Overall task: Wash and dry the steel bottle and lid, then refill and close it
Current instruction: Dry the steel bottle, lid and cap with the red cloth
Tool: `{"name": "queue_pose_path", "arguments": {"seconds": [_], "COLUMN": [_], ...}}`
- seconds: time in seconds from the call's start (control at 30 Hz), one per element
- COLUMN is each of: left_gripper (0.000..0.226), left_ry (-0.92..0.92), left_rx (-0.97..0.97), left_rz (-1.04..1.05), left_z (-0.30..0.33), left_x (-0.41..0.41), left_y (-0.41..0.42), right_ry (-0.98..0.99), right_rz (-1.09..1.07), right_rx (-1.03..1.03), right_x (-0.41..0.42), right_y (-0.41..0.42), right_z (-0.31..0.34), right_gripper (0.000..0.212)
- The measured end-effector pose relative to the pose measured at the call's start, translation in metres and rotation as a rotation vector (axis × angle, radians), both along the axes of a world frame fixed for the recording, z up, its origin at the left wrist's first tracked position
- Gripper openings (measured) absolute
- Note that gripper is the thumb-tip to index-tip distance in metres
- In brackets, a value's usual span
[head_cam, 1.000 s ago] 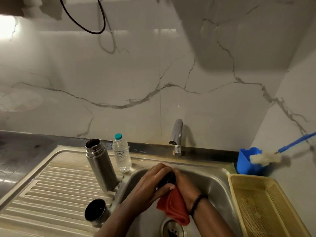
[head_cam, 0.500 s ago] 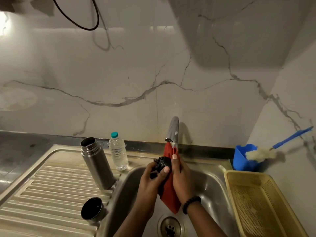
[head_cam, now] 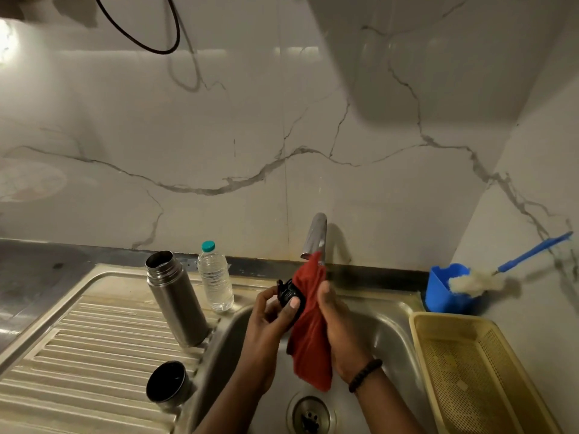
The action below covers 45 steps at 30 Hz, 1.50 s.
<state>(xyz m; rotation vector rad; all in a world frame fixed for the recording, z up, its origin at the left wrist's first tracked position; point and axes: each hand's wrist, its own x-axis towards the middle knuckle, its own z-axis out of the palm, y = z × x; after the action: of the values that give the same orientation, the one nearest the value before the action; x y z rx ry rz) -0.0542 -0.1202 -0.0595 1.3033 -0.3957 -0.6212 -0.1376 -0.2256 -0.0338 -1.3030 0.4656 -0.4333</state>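
The open steel bottle [head_cam: 176,299] stands upright on the ribbed drainboard, left of the sink basin. Its steel cup lid [head_cam: 167,385] lies on its side on the drainboard near the front, mouth toward me. Above the basin my left hand [head_cam: 269,321] pinches a small black inner lid [head_cam: 288,294]. My right hand [head_cam: 340,327] holds a red cloth [head_cam: 310,336] against that lid; the cloth hangs down over the basin and hides part of the lid.
A small clear plastic water bottle [head_cam: 215,277] with a teal cap stands behind the steel bottle. The tap [head_cam: 315,236] rises behind the sink basin [head_cam: 391,333]. A yellow plastic basket [head_cam: 470,371] sits right of the basin, behind it a blue holder [head_cam: 438,289] with a bottle brush [head_cam: 476,281].
Both hands rose from low in the basin to just below the tap. The red cloth went from bunched under the hands to stretched upright against the black lid.
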Motion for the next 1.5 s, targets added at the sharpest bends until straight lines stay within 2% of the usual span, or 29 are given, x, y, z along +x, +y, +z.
{"name": "queue_pose_path", "arguments": {"seconds": [0.07,0.1,0.23,0.3,0.33,0.4,0.5,0.7,0.87,0.97,1.03,1.23,1.33,1.5], "left_gripper": [0.048,0.046,0.046,0.045,0.043,0.038,0.036,0.04,0.044,0.04,0.042,0.036,0.032,0.041], "left_ry": [0.067,0.1,0.184,0.17,0.143,0.084,0.061,-0.002,0.05,0.047,0.039,0.095,0.104,0.063], "left_rx": [-0.045,-0.066,-0.079,-0.091,-0.084,-0.061,-0.024,-0.025,-0.059,-0.04,-0.028,-0.073,-0.079,-0.015], "left_rz": [0.044,0.067,0.088,0.117,0.129,0.097,-0.033,-0.057,0.032,0.0,-0.048,-0.029,-0.013,-0.102], "left_z": [-0.002,-0.002,-0.006,-0.008,-0.009,-0.008,-0.004,0.0,-0.004,-0.003,0.0,-0.002,-0.004,0.001], "left_x": [-0.001,-0.002,0.004,0.008,0.007,0.002,-0.013,-0.008,-0.014,-0.018,-0.018,-0.013,-0.016,-0.014], "left_y": [-0.003,-0.004,-0.003,0.0,0.001,-0.001,-0.011,-0.008,-0.012,-0.018,-0.021,-0.014,-0.015,-0.018], "right_ry": [0.034,0.021,-0.115,-0.151,-0.157,-0.112,0.029,0.035,-0.027,-0.061,-0.075,-0.047,-0.062,-0.058], "right_rz": [-0.047,-0.084,-0.161,-0.291,-0.334,-0.298,-0.135,-0.155,-0.274,-0.244,-0.193,-0.189,-0.226,-0.09], "right_rx": [-0.278,-0.316,0.117,0.195,0.203,0.078,-0.183,-0.264,-0.154,0.018,0.124,-0.002,0.005,0.109], "right_x": [0.008,0.01,0.006,0.003,0.002,0.002,0.008,0.01,0.012,0.011,0.009,0.007,0.008,0.003], "right_y": [0.005,0.008,0.005,-0.002,-0.005,-0.002,0.011,0.002,-0.011,-0.01,-0.005,-0.01,-0.017,-0.009], "right_z": [-0.004,-0.005,-0.009,-0.009,-0.012,-0.015,-0.02,-0.016,-0.01,-0.01,-0.012,-0.017,-0.012,-0.019], "right_gripper": [0.027,0.023,0.033,0.034,0.036,0.04,0.026,0.023,0.027,0.039,0.041,0.038,0.032,0.038]}}
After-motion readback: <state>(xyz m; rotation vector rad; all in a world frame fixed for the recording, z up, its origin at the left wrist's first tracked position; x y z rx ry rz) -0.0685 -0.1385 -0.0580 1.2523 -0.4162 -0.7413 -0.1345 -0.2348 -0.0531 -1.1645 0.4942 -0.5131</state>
